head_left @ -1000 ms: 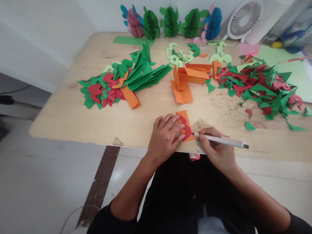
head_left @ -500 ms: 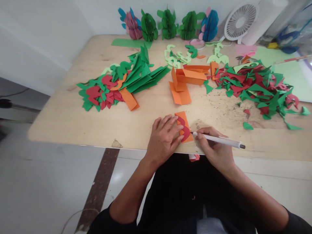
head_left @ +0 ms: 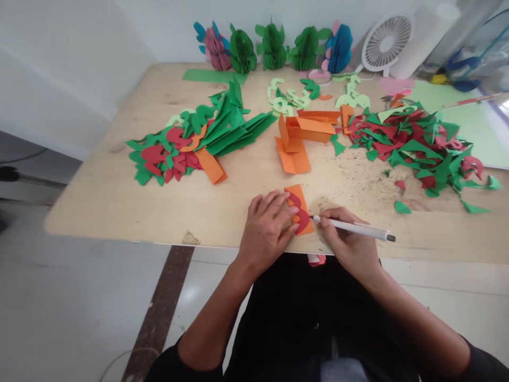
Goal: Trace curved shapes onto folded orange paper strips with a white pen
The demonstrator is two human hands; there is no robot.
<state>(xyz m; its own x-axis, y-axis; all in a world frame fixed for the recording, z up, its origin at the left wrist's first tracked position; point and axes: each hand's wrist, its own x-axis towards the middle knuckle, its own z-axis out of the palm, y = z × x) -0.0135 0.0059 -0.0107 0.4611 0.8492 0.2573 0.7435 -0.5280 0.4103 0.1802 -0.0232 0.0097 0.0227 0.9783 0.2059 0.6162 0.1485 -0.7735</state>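
Near the table's front edge lies a small orange paper piece [head_left: 295, 190] with a red curved paper cutout [head_left: 303, 220] on top of it. My left hand [head_left: 265, 225] rests flat with its fingers stretched over the left side of both papers, pressing them to the table. In my right hand [head_left: 350, 239] is a white pen [head_left: 363, 229], held between thumb and fingers. Its dark tip meets the papers at the right edge of the red cutout. Part of the red cutout is hidden under my left fingertips.
Folded orange papers [head_left: 310, 128] lie just beyond my hands. To the left is a pile of green and red cutouts [head_left: 170, 151]; to the right, a heap of scraps [head_left: 421, 143]. Honeycomb paper figures [head_left: 273, 49] and a white fan [head_left: 388, 42] stand along the wall.
The camera view has shifted slightly, so the table sits a little lower. Both hands keep nearly the same place, and the pen tip stays at the cutout's right edge.
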